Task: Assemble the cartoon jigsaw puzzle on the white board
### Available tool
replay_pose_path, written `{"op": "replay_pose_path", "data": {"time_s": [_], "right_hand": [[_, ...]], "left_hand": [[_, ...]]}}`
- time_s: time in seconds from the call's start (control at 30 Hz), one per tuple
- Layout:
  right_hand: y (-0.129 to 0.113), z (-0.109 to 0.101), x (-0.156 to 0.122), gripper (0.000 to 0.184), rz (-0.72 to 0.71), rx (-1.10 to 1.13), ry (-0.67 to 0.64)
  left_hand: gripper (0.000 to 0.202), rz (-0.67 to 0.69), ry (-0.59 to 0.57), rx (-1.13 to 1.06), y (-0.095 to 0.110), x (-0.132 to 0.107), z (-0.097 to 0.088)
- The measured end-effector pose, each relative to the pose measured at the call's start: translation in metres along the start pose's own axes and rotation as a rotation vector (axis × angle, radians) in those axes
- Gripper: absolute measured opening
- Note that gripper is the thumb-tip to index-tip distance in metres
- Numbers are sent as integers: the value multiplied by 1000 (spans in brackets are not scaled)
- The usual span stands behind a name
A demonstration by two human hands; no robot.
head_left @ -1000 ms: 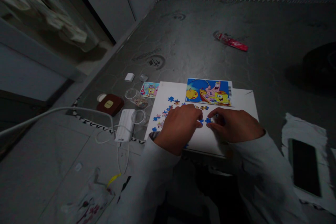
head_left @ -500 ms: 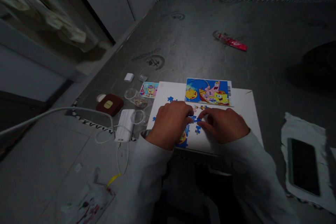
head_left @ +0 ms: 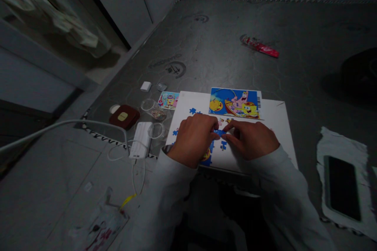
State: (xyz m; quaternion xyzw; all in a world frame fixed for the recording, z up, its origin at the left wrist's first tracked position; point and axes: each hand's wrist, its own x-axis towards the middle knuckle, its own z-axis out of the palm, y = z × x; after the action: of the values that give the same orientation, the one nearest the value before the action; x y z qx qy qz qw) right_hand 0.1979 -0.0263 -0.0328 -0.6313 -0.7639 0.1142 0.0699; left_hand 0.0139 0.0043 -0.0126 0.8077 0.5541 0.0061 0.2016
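Over a white board (head_left: 273, 141), both hands pinch blue jigsaw puzzle pieces (head_left: 220, 133) that meet between the fingertips. My left hand (head_left: 194, 137) is closed on one side of them, and my right hand (head_left: 251, 138) grips the other side with thumb and forefinger. A joined patch of puzzle (head_left: 207, 157) lies partly under my left hand. Loose pieces lie around: a blue one (head_left: 223, 146) below the fingers, another (head_left: 192, 110) near the board's upper left. At the board's far edge lies a picture card (head_left: 235, 103) with cartoon figures.
To the left are a clear plastic tube (head_left: 153, 109) with small bits inside, a white power bank (head_left: 140, 140) with cables, a brown case (head_left: 125, 117) and a small card (head_left: 168, 100). A phone (head_left: 342, 188) rests on a cloth at right. A red packet (head_left: 260, 46) lies farther back.
The pieces between my fingertips have come closer together, now looking like one blue strip. My hands have otherwise hardly moved; the view has shifted slightly.
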Motion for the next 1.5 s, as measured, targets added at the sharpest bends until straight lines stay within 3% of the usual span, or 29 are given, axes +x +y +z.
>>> {"op": "replay_pose_path", "data": {"time_s": [0.3,0.47,0.57,0.8,0.93,1.23,1.5], "right_hand": [[-2,-1,7,18,24,39,-22],[15,-3,1,21,34,56,-18],[21,-11,-6,22,43,33,-94],[-9,-17,-6,23,55,-120,-251],[-6,-12,-3,24,27,-96,-304],[11,-7,-7,23,9,-101,-306],[15,-18,-4,21,96,-104,-244]], "left_hand": [[23,3,-3,16,2,-1,0],[25,3,-12,19,2,-2,-1],[28,4,-18,4,2,-3,-1],[24,120,-4,1,7,-1,-2],[22,134,-1,14,9,-1,-2],[21,158,31,6,6,-1,2],[20,149,16,3,7,1,2]]}}
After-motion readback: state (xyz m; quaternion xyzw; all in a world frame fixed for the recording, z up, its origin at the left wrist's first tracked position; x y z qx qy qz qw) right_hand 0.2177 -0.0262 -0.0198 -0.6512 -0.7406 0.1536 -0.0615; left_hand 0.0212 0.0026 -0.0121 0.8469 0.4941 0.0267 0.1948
